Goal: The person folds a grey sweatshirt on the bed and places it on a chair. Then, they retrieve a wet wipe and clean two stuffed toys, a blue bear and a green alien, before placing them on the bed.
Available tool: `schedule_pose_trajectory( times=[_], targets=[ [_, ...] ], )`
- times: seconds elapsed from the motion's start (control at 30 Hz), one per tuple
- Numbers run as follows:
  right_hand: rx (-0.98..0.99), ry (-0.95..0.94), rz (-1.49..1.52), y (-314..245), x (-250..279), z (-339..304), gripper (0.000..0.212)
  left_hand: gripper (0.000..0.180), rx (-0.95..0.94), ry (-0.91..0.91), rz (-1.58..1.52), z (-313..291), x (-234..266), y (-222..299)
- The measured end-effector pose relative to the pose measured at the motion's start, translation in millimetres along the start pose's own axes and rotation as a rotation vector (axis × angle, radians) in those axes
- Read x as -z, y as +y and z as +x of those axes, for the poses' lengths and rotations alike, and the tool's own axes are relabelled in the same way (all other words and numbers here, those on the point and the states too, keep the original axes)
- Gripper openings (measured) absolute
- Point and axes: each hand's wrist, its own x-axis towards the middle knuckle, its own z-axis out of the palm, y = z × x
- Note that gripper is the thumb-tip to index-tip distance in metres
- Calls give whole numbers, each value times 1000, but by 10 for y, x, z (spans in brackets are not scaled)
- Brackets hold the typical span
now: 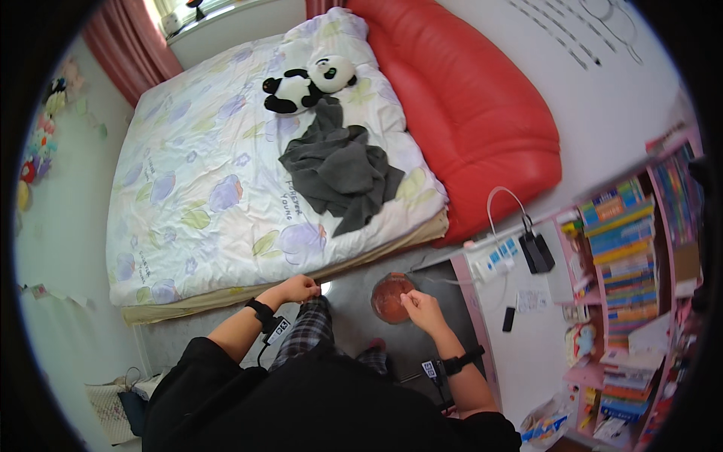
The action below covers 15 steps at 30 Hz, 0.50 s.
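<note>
My left hand (301, 288) is held above my raised knee, in plaid trousers (305, 331), near the side of the bed. Its fingers are curled closed, and whatever may be in them is hidden. My right hand (423, 309) is pinched closed over the right edge of a round, reddish, see-through bin (388, 300) that stands on the grey floor. Anything between those fingertips is too small to make out. Each wrist wears a black strap with a small tagged device and a cable.
Ahead is a bed (203, 181) with a flowered cover, a grey cloth (343, 169) and a panda plush (301, 89). A red padded headboard (482, 113) borders it. At right are a white desk (489, 324) with a power strip (493, 260), black adapter (536, 252) and bookshelf (621, 256).
</note>
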Motion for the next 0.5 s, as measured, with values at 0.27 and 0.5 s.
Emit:
schedule_pose_trajectory(
  times=[0.27, 0.5],
  targets=[
    [-195, -43, -70, 730, -1091, 2179, 26, 24, 75, 398, 401, 461, 1063, -1256],
    [-75, 177, -57, 700, -1506, 3975, 73, 25, 236, 381, 231, 258, 1452, -1947]
  ],
)
